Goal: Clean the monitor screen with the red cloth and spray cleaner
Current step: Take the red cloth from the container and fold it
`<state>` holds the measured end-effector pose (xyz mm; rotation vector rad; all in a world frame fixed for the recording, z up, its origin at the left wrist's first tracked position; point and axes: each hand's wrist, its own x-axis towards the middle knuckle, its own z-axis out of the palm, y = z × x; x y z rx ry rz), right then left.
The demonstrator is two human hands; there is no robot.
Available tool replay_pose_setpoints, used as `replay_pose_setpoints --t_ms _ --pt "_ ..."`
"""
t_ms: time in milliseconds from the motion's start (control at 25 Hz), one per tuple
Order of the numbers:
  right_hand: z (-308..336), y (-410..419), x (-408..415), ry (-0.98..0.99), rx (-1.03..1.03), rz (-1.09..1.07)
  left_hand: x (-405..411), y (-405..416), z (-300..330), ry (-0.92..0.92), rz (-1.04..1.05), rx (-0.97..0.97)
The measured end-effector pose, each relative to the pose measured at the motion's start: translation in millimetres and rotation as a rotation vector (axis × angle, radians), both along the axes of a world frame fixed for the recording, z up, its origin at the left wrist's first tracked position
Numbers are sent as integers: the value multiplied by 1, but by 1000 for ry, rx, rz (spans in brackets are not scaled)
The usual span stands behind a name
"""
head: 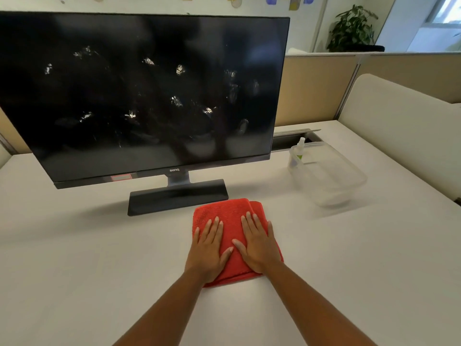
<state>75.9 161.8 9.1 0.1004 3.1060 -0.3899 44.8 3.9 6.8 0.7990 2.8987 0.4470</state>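
Your left hand [208, 248] and right hand [258, 242] press flat, fingers straight, on the folded red cloth [232, 221] just before the monitor [139, 96], whose smeared screen remains unwiped, the spray cleaner [299, 152] untouched in the clear tub [349, 171] right of the monitor.

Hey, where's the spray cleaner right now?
In the head view, the spray bottle stands inside the clear plastic container on the desk's right side, just beyond the monitor's lower right corner.
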Motion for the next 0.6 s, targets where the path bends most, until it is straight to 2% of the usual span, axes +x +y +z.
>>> replay_pose_setpoints --t_ms 520,600 --pt "3 6 -25 -27 63 -114 -22 4 3 -10 137 -15" --pt "10 9 -28 -44 5 -129 -23 6 5 -6 156 -21"
